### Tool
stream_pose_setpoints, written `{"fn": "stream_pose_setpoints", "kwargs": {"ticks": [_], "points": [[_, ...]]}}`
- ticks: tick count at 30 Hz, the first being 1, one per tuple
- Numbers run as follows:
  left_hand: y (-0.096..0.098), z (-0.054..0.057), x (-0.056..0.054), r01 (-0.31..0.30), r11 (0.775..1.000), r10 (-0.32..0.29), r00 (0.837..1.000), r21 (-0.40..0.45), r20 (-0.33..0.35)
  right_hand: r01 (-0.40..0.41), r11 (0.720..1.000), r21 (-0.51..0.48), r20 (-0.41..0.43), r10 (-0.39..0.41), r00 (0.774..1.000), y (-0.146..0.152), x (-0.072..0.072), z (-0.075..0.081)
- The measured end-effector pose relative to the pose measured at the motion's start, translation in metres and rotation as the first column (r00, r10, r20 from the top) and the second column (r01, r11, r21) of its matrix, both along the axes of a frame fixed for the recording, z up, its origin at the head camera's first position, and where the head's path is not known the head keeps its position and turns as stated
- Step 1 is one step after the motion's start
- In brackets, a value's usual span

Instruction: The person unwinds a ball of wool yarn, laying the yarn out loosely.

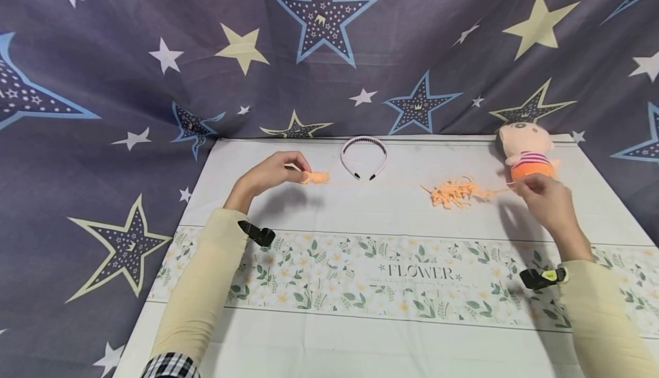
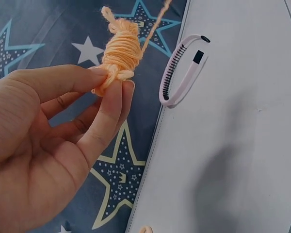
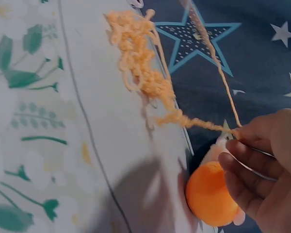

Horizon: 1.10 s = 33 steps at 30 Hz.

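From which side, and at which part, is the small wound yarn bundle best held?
The bundle is probably best pinched at its left end, coming from the person's left, as the left hand does: coils wrap its middle, and a strand runs off past the other end, so this grip should leave both free.

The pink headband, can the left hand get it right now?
Probably, but not straight away: the left hand pinches a yarn bundle, so it would likely need to put that down first. The headband lies nearby on the table, and only yarn seems to be between them.
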<state>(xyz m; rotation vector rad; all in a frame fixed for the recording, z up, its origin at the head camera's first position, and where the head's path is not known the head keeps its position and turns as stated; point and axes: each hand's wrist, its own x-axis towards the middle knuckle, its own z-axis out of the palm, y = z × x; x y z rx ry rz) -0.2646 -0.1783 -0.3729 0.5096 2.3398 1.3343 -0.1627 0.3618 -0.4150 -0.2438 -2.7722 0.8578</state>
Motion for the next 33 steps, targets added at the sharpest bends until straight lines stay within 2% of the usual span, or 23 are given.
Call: {"fn": "stream_pose_setpoints", "kwargs": {"ticks": [4, 12, 17, 20, 25, 33], "points": [[0.002, 0.0, -0.001, 0.006, 1.0, -0.006, 1.0, 0.018, -0.001, -0.08, 0.997, 0.012, 0.027, 0.08, 0.996, -0.01, -0.003, -0.006], [0.007, 0.003, 0.001, 0.012, 1.0, -0.012, 1.0, 0.029, 0.001, -0.194, 0.981, -0.011, 0.01, 0.194, 0.981, -0.029, -0.01, -0.013], [0.01, 0.005, 0.004, -0.001, 0.999, 0.0, 1.0, 0.032, 0.01, -0.231, 0.973, -0.009, -0.062, 0.23, 0.971, -0.054, -0.017, -0.004], [0.012, 0.006, 0.004, 0.0, 0.999, 0.0, 1.0, 0.032, 0.014, -0.273, 0.962, -0.017, -0.123, 0.269, 0.955, -0.077, -0.024, 0.001], [0.015, 0.01, 0.005, 0.018, 1.0, -0.018, 1.0, 0.019, 0.022, -0.392, 0.916, -0.082, -0.202, 0.369, 0.907, -0.125, -0.036, 0.005], [0.02, 0.008, 0.003, 0.048, 0.999, -0.048, 0.998, 0.023, 0.027, -0.552, 0.818, -0.164, -0.152, 0.531, 0.833, -0.208, -0.047, 0.001]]}}
